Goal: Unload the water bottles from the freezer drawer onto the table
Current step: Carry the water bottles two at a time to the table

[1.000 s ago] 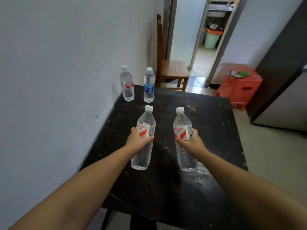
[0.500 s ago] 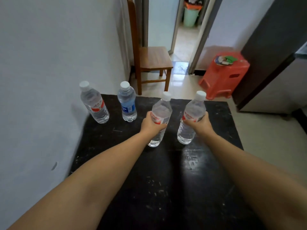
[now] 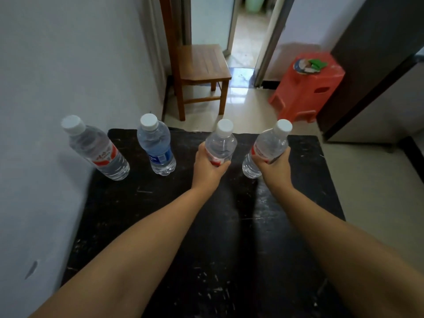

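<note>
Four clear plastic water bottles line the far edge of the scuffed black table [image 3: 206,237], two of them in your grip.

Your left hand [image 3: 207,167] wraps the red-labelled bottle [image 3: 221,143], cap up; your right hand [image 3: 274,167] clasps the other red-labelled bottle [image 3: 268,148], cap tilted away rightward, both arms outstretched.

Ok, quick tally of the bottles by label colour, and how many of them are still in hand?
Red-label bottles: 3. One stands free by the wall, one is gripped by the left hand, one by the right hand.
Blue-label bottle: 1, standing free on the table.
Total: 4 bottles, 2 in hand.
</note>
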